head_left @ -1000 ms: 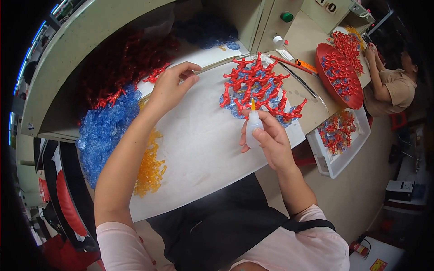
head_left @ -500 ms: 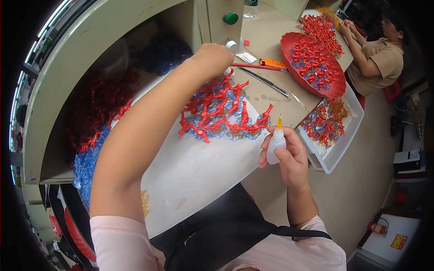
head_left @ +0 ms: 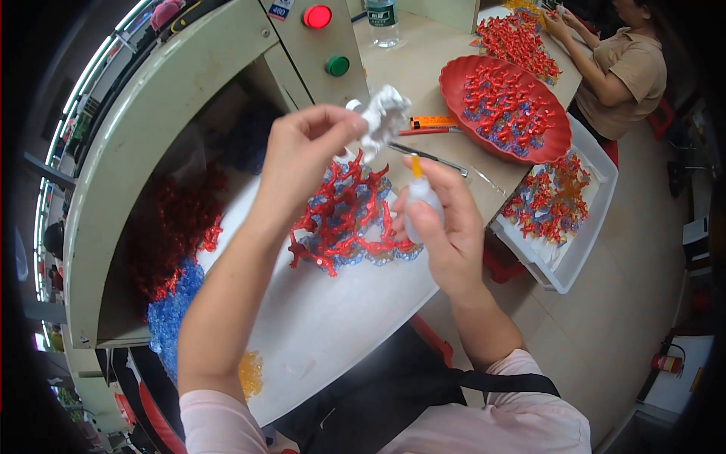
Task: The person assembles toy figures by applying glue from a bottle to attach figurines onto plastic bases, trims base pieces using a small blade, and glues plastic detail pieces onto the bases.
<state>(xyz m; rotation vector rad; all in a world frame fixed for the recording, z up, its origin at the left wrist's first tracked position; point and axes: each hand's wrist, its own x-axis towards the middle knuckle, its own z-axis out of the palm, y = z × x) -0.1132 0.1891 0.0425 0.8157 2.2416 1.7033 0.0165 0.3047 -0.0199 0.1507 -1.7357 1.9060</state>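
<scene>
A crumpled white tissue (head_left: 387, 117) is pinched between the thumb and fingers of my left hand (head_left: 306, 144), above the worktable. In my right hand (head_left: 457, 242) I grip a small translucent squeeze bottle (head_left: 423, 200), upright, its yellow nozzle (head_left: 416, 167) close below the tissue. A gap shows between nozzle and tissue. Under both hands, a cluster of red branched figures (head_left: 352, 200) stands on clear blue bumpy bases on the white surface (head_left: 318, 325). A small white round object (head_left: 353, 105) shows beside my left fingertips; its kind is unclear.
Red and blue piles (head_left: 178, 295) lie left, partly inside a curved housing (head_left: 91, 250). Yellow pieces (head_left: 250, 374) are near my left elbow. A red scalloped dish (head_left: 560, 144), pen (head_left: 431, 157), orange-labelled stick (head_left: 432, 122), white bin (head_left: 563, 281) and co-worker (head_left: 631, 60) are right.
My left hand has come back toward me, lifting the tissue into plain sight. My right hand has raised the bottle leftward, nearer to it. The view has shifted.
</scene>
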